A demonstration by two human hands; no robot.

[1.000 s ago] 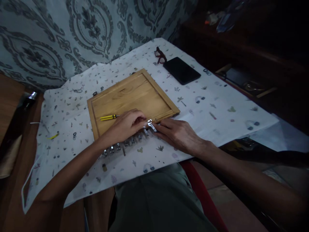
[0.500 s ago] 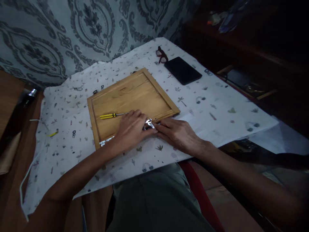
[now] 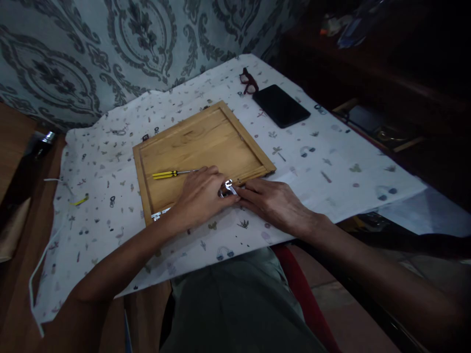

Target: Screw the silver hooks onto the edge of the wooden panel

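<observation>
A framed wooden panel (image 3: 198,142) lies flat on the cloth-covered table. At its near edge, my left hand (image 3: 202,196) rests over the frame with its fingers curled around a shiny silver metal hinge (image 3: 229,187). My right hand (image 3: 274,201) meets it from the right, thumb and forefinger pinched at the hinge's lower end. The fingertips partly hide the hinge. Another silver metal fitting (image 3: 160,214) shows at the panel's near left corner, partly behind my left wrist. A yellow and black screwdriver (image 3: 165,174) lies on the panel, its tip reaching behind my left hand.
Beyond the panel on the patterned tablecloth (image 3: 316,171) lie a black tablet (image 3: 281,105) and dark red glasses (image 3: 249,81). A small yellow object (image 3: 79,200) is at the left, near a white cord (image 3: 35,289). A patterned wall covering (image 3: 143,39) rises behind the table.
The hinge between my fingers has tilted slightly more upright. Both hands stay in almost the same place; the view has shifted a little.
</observation>
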